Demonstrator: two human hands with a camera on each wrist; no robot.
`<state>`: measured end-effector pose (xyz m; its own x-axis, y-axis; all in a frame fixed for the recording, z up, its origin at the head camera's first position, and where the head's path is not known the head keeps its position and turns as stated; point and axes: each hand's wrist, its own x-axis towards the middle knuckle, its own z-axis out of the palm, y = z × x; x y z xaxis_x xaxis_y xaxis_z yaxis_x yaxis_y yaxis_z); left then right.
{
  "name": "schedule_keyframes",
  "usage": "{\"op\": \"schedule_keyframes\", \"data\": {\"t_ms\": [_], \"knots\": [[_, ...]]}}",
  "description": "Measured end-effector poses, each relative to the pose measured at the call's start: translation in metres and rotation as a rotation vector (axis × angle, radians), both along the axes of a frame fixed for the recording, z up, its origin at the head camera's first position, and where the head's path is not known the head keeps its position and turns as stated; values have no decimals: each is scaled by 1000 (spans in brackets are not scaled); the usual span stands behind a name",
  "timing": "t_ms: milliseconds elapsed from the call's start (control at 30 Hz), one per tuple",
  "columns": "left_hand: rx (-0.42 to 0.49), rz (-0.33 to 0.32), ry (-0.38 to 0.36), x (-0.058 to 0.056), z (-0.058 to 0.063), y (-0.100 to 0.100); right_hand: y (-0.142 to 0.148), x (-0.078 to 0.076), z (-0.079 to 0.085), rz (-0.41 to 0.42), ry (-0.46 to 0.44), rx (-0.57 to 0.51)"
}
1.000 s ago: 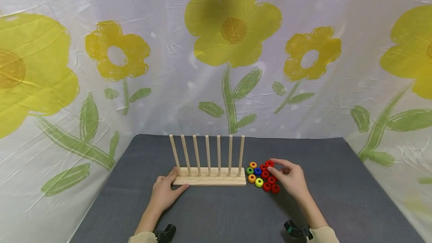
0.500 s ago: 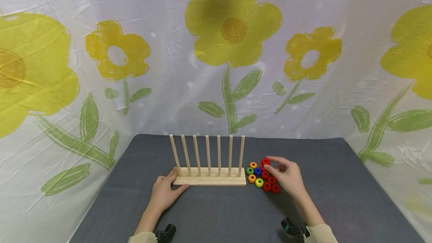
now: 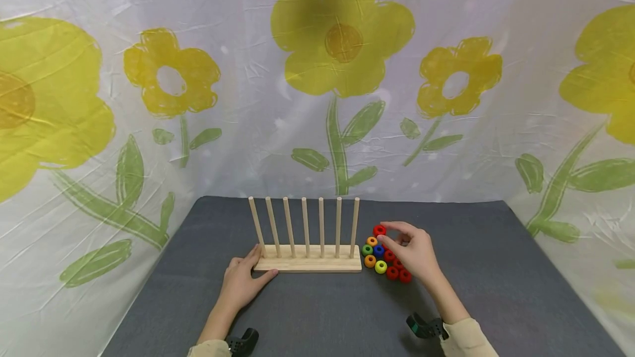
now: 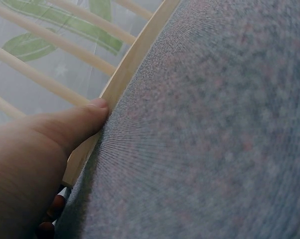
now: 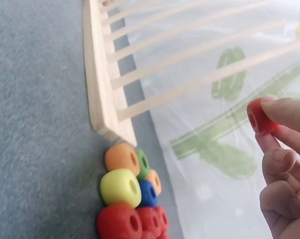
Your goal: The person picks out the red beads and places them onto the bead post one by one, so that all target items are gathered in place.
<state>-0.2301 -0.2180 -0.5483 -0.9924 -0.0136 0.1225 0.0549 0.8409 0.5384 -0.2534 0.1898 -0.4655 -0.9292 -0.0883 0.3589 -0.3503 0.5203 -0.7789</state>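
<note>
My right fingers (image 3: 401,226) hold up a red bead (image 5: 265,122). More beads (image 3: 381,267), red, orange, yellow, green and blue, lie just right of my wooden stand (image 3: 307,269). Its seven sticks (image 3: 305,227) point up; my left fingers (image 3: 252,258) grip its left end.

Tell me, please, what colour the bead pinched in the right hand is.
That bead is red; it shows best in the right wrist view.
</note>
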Motion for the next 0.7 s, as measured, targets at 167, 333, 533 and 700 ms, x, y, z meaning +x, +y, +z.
{"op": "schedule_keyframes", "data": {"t_ms": [167, 333, 533, 700], "knots": [[-1, 6, -6, -1, -2, 0, -6, -1, 7, 31, 42, -8], [-7, 4, -6, -1, -1, 0, -13, 0, 16, 53, 67, -39], [-5, 3, 0, -1, 0, 0, -21, 1, 29, 62, 75, -72], [-9, 2, 4, -1, -3, -1, -27, 3, 39, 68, 90, -100]]}}
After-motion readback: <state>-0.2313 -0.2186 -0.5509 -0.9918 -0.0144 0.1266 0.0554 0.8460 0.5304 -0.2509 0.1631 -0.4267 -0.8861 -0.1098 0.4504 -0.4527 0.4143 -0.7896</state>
